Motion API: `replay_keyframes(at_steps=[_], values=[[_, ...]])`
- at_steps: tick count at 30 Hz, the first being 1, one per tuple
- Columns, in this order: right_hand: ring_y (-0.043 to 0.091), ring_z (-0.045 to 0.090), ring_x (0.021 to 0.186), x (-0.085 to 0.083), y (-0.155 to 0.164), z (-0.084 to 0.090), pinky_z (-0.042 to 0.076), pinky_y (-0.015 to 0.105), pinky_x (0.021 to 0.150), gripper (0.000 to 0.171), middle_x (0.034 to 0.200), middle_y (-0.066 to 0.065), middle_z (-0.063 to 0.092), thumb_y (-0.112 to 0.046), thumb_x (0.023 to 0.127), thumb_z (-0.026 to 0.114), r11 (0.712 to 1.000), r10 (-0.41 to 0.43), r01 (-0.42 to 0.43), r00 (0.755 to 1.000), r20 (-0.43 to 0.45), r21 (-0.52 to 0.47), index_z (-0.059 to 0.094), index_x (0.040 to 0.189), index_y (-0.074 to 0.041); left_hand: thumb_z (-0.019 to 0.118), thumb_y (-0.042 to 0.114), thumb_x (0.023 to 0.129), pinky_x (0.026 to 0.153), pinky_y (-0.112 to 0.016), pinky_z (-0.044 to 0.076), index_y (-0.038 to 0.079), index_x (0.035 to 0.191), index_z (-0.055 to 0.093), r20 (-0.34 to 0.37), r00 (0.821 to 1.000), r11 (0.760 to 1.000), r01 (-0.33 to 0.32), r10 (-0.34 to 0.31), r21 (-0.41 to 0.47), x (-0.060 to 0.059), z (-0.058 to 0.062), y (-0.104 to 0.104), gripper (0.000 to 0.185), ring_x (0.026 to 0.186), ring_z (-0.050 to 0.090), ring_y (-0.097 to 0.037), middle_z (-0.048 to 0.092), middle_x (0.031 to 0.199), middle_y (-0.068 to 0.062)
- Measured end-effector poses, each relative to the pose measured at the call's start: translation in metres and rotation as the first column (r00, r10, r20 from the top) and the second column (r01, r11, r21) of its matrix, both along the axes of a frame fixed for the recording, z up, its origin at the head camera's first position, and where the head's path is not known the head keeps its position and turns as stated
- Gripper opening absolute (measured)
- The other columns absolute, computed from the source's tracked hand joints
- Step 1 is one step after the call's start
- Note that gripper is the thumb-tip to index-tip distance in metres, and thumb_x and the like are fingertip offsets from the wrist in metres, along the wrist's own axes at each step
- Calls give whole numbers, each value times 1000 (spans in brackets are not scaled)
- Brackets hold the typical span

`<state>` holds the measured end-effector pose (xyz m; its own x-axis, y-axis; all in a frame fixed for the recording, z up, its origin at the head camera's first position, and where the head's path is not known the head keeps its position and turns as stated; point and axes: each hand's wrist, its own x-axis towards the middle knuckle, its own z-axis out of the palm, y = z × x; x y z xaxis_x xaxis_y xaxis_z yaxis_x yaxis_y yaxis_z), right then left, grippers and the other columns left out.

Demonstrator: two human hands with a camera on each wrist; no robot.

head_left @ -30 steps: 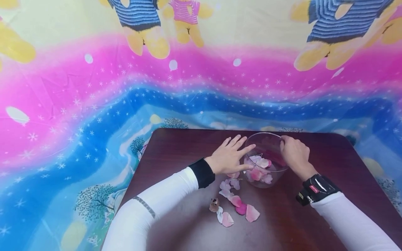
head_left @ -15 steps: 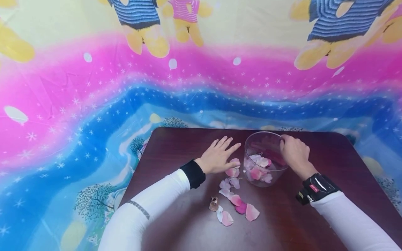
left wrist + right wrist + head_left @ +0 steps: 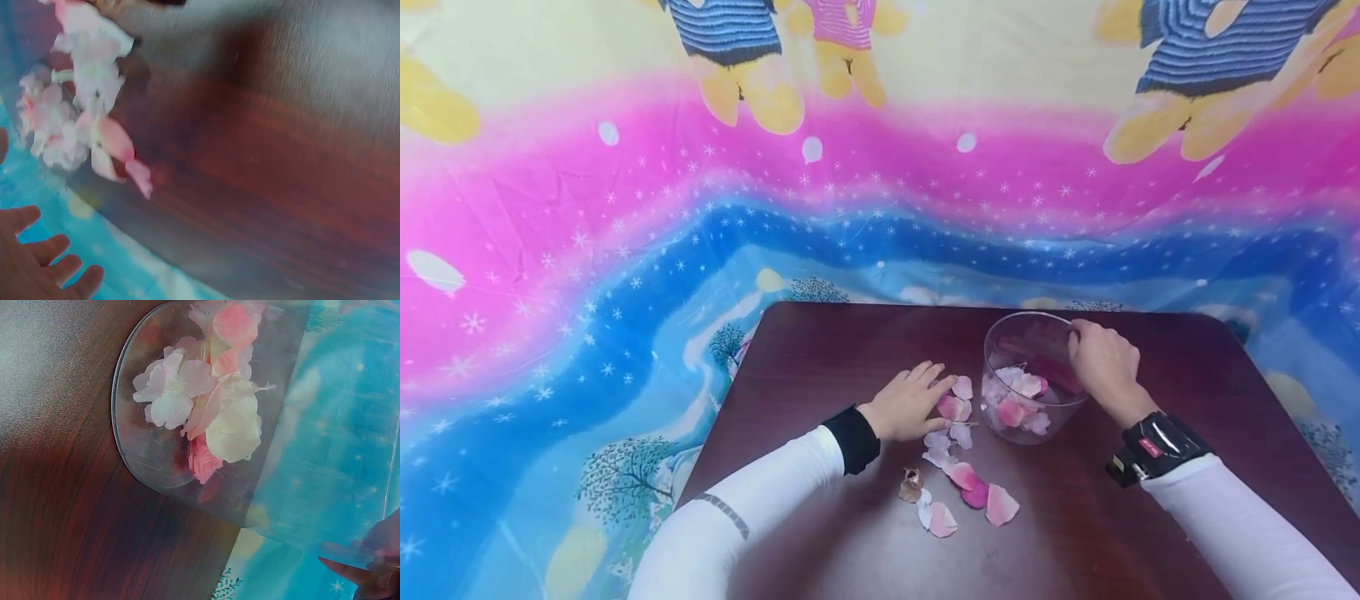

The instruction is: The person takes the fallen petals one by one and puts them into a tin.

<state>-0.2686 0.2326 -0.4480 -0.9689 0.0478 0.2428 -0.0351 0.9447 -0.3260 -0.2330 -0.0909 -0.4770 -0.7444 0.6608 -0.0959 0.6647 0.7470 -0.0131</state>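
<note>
A clear round bowl point(image 3: 1036, 421) stands on the table with pink and white petals point(image 3: 1018, 387) piled inside. My right hand point(image 3: 1105, 362) pinches its rim on the right side; in the right wrist view the fingertips point(image 3: 369, 575) are at the rim. Left of the bowl, my left hand point(image 3: 908, 402) is spread low over the table, fingers reaching toward loose pink petals point(image 3: 955, 408). Pale blossoms point(image 3: 958, 435) lie by its thumb. In the left wrist view the left fingers point(image 3: 62, 269) are loosely extended and hold nothing.
Nearer the front lie pink petals point(image 3: 1002, 505), a magenta petal point(image 3: 974, 493) and a small brown curled piece point(image 3: 911, 485). The dark red-brown table point(image 3: 1112, 533) has its far edge just behind the bowl. A patterned cloth point(image 3: 880, 183) hangs beyond it.
My left hand has drawn back from the bowl to the left, then moved nearer to me, uncovering the petals beside the bowl. My right hand stays on the rim.
</note>
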Motion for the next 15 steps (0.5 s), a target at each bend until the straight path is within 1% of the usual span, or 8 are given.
replay_keyframes(at_steps=[3, 6, 7, 10, 13, 15], values=[[46, 65, 74, 0, 0, 0, 39, 49, 47, 27, 86, 24, 70, -18, 100, 48, 1000, -1, 1, 1000, -1, 0, 68, 114, -6, 63, 48, 97, 113, -40, 45, 20, 151, 46, -27, 998, 999, 52, -51, 3, 6, -8, 1, 63, 144, 44, -24, 49, 153, -7], [47, 65, 75, 0, 0, 0, 39, 49, 48, 26, 87, 25, 70, -18, 100, 48, 1000, -3, 3, 1000, 0, 0, 68, 113, -6, 67, 39, 95, 98, -34, 54, 21, 136, 60, -46, 994, 995, 96, -95, 6, 10, -15, 4, 45, 128, 57, -18, 61, 134, -2], [47, 65, 75, 0, 0, 0, 39, 49, 48, 26, 87, 25, 70, -18, 100, 48, 1000, -3, 3, 1000, 0, 1, 68, 114, -6, 68, 38, 95, 95, -33, 55, 21, 131, 62, -37, 994, 995, 102, -102, 5, 12, -17, 6, 40, 123, 60, -17, 63, 128, 0], [46, 65, 75, 0, 0, 0, 39, 49, 47, 27, 86, 24, 70, -18, 100, 48, 1000, -2, 2, 1000, 3, 3, 68, 114, -6, 69, 35, 94, 85, -29, 57, 20, 120, 65, -20, 994, 994, 111, -111, -3, 16, -21, 8, 30, 109, 65, -14, 65, 114, 2], [46, 65, 74, 0, 0, -1, 39, 48, 47, 27, 86, 24, 70, -18, 100, 49, 1000, -2, 2, 1000, 2, 3, 68, 115, -6, 71, 34, 92, 83, -28, 57, 21, 116, 66, -2, 994, 994, 113, -113, -7, 20, -25, 10, 27, 102, 67, -14, 64, 110, 2], [46, 65, 75, 0, 0, -1, 39, 49, 47, 27, 86, 24, 70, -18, 100, 49, 1000, -3, 3, 1000, 1, 4, 68, 115, -6, 72, 32, 90, 82, -30, 58, 23, 115, 67, -1, 993, 993, 121, -121, -8, 22, -29, 10, 28, 99, 67, -15, 63, 110, 2]])
